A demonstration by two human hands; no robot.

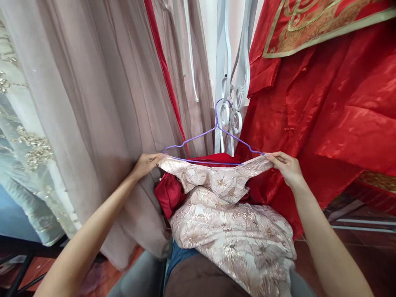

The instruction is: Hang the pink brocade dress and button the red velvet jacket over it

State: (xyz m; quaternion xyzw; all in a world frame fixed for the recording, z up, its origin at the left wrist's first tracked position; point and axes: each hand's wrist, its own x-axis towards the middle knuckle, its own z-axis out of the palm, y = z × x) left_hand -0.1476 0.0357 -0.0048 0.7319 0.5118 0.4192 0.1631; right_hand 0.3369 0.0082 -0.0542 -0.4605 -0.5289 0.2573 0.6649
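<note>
A pale pink brocade dress [229,222] with a gold flower pattern hangs down in front of me from a thin purple wire hanger [216,142]. My left hand [145,164] pinches the dress's left shoulder at the hanger's left end. My right hand [286,165] pinches the right shoulder at the hanger's right end. The hanger's hook sits against a white scrolled metal stand [230,95]. A red cloth [168,192] shows behind the dress.
Beige sheer gowns [102,107] hang at the left, with a beaded pale gown [27,156] beside them. Shiny red satin garments [328,115] with gold trim fill the right. A dark rack frame [21,264] stands low at the left.
</note>
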